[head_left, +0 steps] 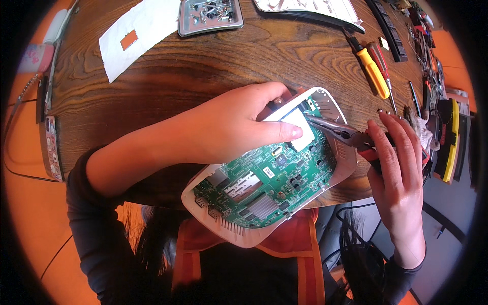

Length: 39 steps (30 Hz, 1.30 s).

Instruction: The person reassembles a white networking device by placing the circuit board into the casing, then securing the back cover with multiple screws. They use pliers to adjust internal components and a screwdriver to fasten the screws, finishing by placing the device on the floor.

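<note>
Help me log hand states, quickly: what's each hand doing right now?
Left hand: closed on the casing, thumb on the white block.
Right hand: holding the pliers; how hard it squeezes cannot be told.

And there's the wooden table (188, 63), dark brown, bold grain swirling across the top, its edges bowed by the lens! Orange floor (30, 203) glows on the left, more orange shows far right, and a grey surface (445, 208) spreads lower right. Reddish light warms the wood.
</note>
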Each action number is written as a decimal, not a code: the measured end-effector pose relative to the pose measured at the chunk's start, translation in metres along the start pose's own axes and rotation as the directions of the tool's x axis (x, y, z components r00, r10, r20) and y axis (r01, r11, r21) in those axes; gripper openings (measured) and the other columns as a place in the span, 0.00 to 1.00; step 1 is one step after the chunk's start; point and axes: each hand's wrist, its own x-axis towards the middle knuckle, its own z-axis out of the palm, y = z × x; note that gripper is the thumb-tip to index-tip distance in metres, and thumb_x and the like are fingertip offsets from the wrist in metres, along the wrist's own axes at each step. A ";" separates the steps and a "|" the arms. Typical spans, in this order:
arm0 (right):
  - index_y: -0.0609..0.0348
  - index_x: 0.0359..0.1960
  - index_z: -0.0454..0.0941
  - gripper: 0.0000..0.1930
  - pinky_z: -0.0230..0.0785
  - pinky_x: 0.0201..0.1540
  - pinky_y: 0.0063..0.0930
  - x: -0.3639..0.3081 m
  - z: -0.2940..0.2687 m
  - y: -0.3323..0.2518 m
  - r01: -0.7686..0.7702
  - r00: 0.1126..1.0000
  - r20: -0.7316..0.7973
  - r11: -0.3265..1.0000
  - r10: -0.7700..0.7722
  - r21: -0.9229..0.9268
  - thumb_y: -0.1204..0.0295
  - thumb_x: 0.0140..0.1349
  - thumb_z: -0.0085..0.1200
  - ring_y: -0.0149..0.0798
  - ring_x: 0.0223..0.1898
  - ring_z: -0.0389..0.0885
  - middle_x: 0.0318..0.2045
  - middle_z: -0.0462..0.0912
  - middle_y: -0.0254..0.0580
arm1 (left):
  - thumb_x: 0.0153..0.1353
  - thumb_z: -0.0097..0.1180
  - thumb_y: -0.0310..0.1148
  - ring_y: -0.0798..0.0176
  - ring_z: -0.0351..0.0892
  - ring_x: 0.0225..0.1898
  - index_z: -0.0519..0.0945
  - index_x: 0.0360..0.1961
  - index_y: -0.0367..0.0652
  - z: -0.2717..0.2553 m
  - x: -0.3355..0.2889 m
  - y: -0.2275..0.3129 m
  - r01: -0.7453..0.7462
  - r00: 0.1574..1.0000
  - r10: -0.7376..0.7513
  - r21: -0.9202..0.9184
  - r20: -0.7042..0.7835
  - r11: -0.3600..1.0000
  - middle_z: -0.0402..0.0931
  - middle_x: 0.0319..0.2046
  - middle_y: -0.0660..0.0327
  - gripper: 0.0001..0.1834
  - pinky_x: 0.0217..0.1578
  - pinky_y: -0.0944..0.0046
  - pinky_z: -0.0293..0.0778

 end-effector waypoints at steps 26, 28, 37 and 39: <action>0.58 0.52 0.69 0.24 0.71 0.35 0.32 0.005 -0.002 -0.025 0.059 0.990 0.143 0.880 0.010 -0.472 0.73 0.52 0.57 0.42 0.39 0.77 0.38 0.75 0.45 | 0.60 0.54 0.40 0.65 0.80 0.33 0.69 0.46 0.33 0.001 -0.002 -0.003 -0.021 0.999 0.021 0.005 -0.030 1.000 0.79 0.33 0.53 0.21 0.34 0.68 0.74; 0.61 0.51 0.67 0.24 0.71 0.32 0.33 0.007 -0.005 -0.021 -0.003 0.958 0.278 0.973 0.069 -0.231 0.76 0.51 0.58 0.43 0.36 0.78 0.36 0.75 0.45 | 0.60 0.53 0.40 0.66 0.79 0.32 0.69 0.45 0.33 0.003 -0.002 -0.003 -0.019 0.999 0.020 0.008 -0.051 1.000 0.78 0.32 0.53 0.21 0.33 0.68 0.74; 0.66 0.50 0.64 0.23 0.70 0.25 0.39 0.012 -0.020 -0.030 -0.174 0.894 0.422 0.985 0.149 0.021 0.81 0.51 0.55 0.50 0.26 0.78 0.28 0.76 0.47 | 0.60 0.53 0.36 0.70 0.76 0.34 0.69 0.46 0.33 0.012 -0.004 0.006 0.036 0.992 -0.031 0.044 -0.119 0.998 0.76 0.33 0.57 0.18 0.34 0.71 0.72; 0.67 0.48 0.64 0.21 0.69 0.25 0.39 0.015 -0.022 -0.034 -0.160 0.899 0.409 0.987 0.156 -0.025 0.81 0.52 0.54 0.50 0.26 0.78 0.28 0.76 0.49 | 0.61 0.53 0.33 0.72 0.75 0.35 0.69 0.47 0.34 0.012 -0.006 0.008 0.058 0.991 -0.048 0.072 -0.125 0.996 0.75 0.34 0.59 0.17 0.35 0.73 0.72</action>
